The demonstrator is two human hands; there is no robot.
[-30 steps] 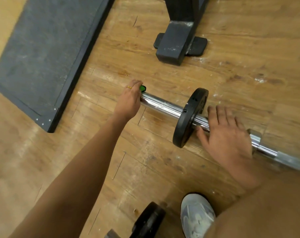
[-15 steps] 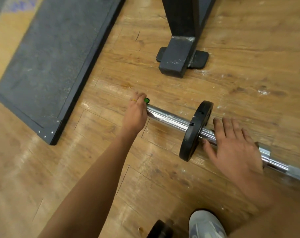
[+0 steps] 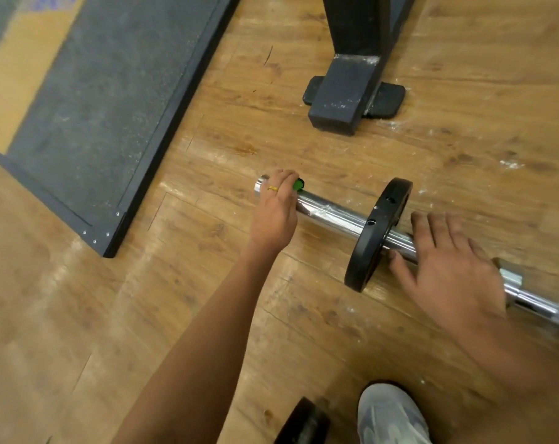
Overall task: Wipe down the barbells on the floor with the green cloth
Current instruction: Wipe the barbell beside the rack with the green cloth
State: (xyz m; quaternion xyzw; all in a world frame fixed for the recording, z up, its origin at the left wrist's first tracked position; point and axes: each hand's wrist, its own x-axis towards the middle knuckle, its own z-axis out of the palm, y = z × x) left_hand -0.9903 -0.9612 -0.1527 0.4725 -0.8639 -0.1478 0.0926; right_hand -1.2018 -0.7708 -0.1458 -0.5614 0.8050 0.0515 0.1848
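Observation:
A chrome barbell lies on the wooden floor, running from centre to the right edge, with a black weight plate on its sleeve. My left hand grips the sleeve near its free end, fingers curled over the green cloth, of which only a small piece shows. My right hand rests flat on the bar just right of the plate, fingers spread and straight.
A dark rubber mat with a raised edge lies at the left. A black rack foot stands behind the barbell. Another black plate and my grey shoe are at the bottom.
My left hand with the cloth has slid slightly right along the sleeve, so the bar's end cap now shows. The right hand stays flat on the bar.

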